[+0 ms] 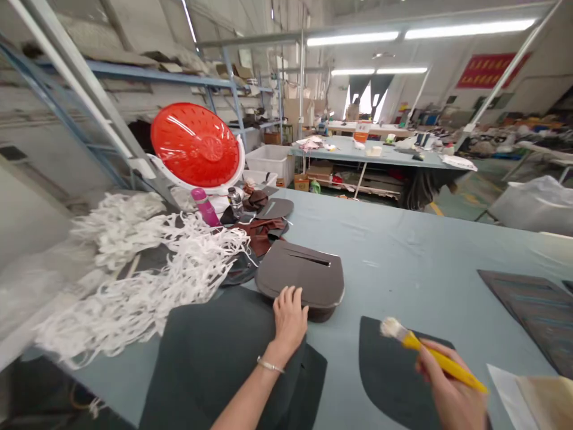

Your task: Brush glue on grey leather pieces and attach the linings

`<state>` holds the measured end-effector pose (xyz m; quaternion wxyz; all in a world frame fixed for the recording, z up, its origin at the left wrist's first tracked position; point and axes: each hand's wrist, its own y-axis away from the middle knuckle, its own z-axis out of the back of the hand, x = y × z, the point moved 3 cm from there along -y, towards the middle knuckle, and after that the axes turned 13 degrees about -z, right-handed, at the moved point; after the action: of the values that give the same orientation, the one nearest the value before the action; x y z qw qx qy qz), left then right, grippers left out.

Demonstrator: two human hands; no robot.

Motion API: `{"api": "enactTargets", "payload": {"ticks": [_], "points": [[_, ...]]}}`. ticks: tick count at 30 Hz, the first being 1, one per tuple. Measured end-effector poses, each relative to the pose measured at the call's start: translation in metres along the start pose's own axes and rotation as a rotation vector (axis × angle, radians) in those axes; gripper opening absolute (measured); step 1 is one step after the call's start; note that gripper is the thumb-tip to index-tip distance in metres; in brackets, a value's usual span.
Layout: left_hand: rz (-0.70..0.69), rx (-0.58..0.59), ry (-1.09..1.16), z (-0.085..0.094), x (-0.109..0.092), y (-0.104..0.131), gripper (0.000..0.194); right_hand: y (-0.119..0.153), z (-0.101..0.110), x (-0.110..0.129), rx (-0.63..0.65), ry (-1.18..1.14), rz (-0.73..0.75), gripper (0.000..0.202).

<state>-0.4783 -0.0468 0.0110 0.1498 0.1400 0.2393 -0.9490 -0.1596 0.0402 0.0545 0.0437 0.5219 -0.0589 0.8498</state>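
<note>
A flat brush [410, 340] with a yellow handle and pale bristles is held in my right hand [456, 391], the fingers wrapped round the handle. Its tip hangs over a dark rounded panel [385, 370] on the table; whether it touches cannot be told. My left hand [290, 316] lies with fingers extended over the near edge of a stack of brown-grey curved panels [304, 269]. The top panel has a narrow slit. Under my left forearm spread large dark green sheets [215, 358], overlapping one another.
White strips [179, 263] lie heaped at the left, beside a pink bottle [205, 206] and a red basin [197, 143]. Dark slotted panels [528, 304] lie on the table [403, 251] at the right. Near the right corner are pale sheets [510, 388].
</note>
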Motion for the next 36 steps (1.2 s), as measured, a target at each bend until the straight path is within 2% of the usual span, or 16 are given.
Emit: {"api": "enactTargets", "payload": {"ticks": [2,5,7,9,12,15,19,21,23,25,26,28,29,31,36], "points": [[-0.039,0.023,-0.082,0.005,0.033,-0.008,0.039,0.018,-0.081,0.057,0.190,-0.126,-0.056,0.034],[-0.101,0.084,-0.083,0.007,0.057,-0.013,0.031,0.038,-0.188,0.125,0.403,-0.259,-0.051,0.033],[-0.104,0.113,-0.054,0.008,0.063,-0.014,0.030,0.045,-0.243,0.154,0.496,-0.263,-0.029,0.030],[-0.093,0.120,-0.019,0.008,0.068,-0.015,0.035,0.050,-0.284,0.173,0.565,-0.238,0.003,0.025],[-0.074,0.113,0.040,0.005,0.078,-0.018,0.037,0.058,-0.323,0.187,0.640,-0.176,0.058,0.019],[-0.030,0.110,0.114,0.000,0.087,-0.022,0.041,0.064,-0.347,0.190,0.722,-0.094,0.121,0.016],[-0.017,0.128,0.188,0.000,0.092,-0.025,0.042,0.050,-0.381,0.185,0.820,-0.014,0.140,0.017],[-0.039,0.133,0.206,0.003,0.092,-0.027,0.042,0.029,-0.400,0.185,0.716,-0.031,0.120,0.021],[-0.036,0.128,0.214,0.007,0.090,-0.028,0.043,0.004,-0.415,0.188,0.508,-0.069,0.094,0.025],[-0.007,0.120,0.214,0.008,0.088,-0.029,0.044,-0.016,-0.426,0.189,0.371,-0.088,0.072,0.027],[0.007,0.117,0.210,0.008,0.087,-0.030,0.044,-0.023,-0.429,0.188,0.359,-0.087,0.063,0.027],[0.019,0.111,0.198,0.006,0.085,-0.030,0.044,-0.037,-0.422,0.180,0.371,-0.074,0.048,0.028],[0.017,0.109,0.189,0.006,0.084,-0.031,0.044,-0.045,-0.412,0.173,0.352,-0.057,0.037,0.027],[0.004,0.112,0.167,0.005,0.082,-0.031,0.042,-0.064,-0.376,0.154,0.238,-0.006,0.000,0.026],[-0.023,0.139,0.095,0.005,0.076,-0.032,0.038,-0.107,-0.260,0.102,-0.118,0.115,-0.108,0.025]]}}
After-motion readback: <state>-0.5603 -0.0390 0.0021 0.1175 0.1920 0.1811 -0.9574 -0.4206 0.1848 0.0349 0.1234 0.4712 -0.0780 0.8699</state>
